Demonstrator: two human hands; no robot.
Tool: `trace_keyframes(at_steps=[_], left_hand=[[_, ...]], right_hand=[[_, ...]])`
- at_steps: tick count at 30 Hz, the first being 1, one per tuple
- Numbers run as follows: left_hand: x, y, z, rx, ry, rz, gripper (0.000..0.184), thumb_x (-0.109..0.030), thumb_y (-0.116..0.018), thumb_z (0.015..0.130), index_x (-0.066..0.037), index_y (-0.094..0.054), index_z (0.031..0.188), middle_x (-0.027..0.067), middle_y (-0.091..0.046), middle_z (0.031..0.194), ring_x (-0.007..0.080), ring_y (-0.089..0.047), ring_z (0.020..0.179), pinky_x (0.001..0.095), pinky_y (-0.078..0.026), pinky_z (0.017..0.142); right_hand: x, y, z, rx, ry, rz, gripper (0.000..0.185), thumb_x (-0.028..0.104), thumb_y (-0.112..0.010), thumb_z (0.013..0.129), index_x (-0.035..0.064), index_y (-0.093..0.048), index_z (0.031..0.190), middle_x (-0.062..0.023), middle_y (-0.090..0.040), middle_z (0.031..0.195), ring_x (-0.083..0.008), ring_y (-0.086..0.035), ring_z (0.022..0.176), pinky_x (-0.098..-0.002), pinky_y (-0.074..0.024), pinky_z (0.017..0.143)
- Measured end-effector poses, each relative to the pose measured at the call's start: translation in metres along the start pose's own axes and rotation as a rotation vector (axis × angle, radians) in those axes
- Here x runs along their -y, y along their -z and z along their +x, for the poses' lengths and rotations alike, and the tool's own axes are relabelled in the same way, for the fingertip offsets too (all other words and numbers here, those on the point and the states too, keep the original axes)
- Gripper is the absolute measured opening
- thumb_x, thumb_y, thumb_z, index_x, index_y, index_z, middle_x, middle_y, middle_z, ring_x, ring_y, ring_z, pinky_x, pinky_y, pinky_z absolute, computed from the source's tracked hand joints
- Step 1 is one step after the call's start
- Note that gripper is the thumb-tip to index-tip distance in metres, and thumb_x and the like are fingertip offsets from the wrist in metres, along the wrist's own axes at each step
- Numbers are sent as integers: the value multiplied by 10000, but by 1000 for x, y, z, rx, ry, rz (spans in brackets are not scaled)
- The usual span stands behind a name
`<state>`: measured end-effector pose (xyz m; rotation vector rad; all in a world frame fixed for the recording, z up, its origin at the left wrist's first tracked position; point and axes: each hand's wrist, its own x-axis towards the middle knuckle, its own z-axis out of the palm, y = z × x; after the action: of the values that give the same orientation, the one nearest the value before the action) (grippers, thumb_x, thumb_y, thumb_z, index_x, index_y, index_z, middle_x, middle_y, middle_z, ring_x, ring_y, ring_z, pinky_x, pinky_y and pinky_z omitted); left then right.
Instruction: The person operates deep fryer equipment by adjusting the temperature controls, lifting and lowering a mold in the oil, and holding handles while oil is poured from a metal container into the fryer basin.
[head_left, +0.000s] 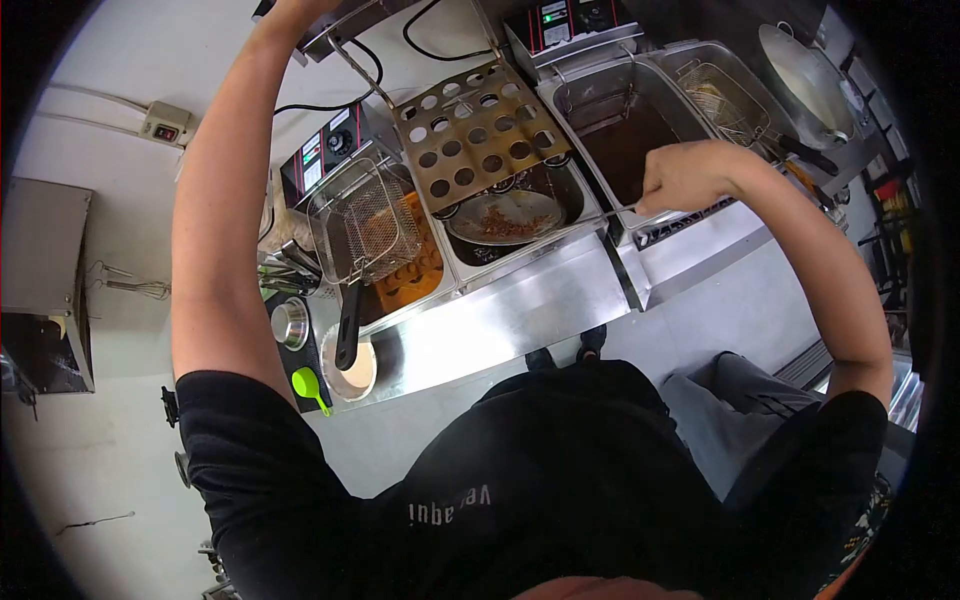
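Note:
My right hand [690, 178] is closed round the thin metal handle of a skimmer [508, 217]. The skimmer's round mesh head, with brown crumbs on it, sits in the middle fryer tank [575, 197]. Over that tank a metal plate with rows of round holes [478, 142] is tilted up, and metal rods rise from its far corners. At the top edge, past the plate, only a small part of my left hand [308, 8] shows; its fingers are cut off, so I cannot see what it touches.
Left of the middle tank, a wire fry basket [372, 222] with a black handle hangs over orange-looking oil. Dark oil [630, 135] fills the right tank, with another basket [728, 108] beyond. A tub of pale batter [352, 375] and a green scoop [309, 384] stand front left. Another person's grey-clad leg [700, 400] is at right.

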<state>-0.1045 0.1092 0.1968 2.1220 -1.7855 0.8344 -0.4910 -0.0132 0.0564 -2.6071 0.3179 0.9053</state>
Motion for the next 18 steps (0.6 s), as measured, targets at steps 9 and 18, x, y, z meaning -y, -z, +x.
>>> trace_keyframes(at_steps=[9,18], left_hand=[[-3,2,-1,99,62,65,219,-186,-567,890,-9,-678,957,252,-666,916,440,-632,890,491,-501,809],[11,-1,0,98,29,51,218,-180,-570,885,-10,-679,968,260,-662,934,453,-626,900,497,-500,810]], right_hand=[[21,-58,36,-312,-174,44,334,256,-656,849,-15,-682,1043,-234,-664,1088,-387,-649,1021,-473,-523,893],[-19,-106,50,-455,-104,-50,294,277,-663,858,-3,-690,944,-215,-689,898,-373,-677,888,-455,-546,796]])
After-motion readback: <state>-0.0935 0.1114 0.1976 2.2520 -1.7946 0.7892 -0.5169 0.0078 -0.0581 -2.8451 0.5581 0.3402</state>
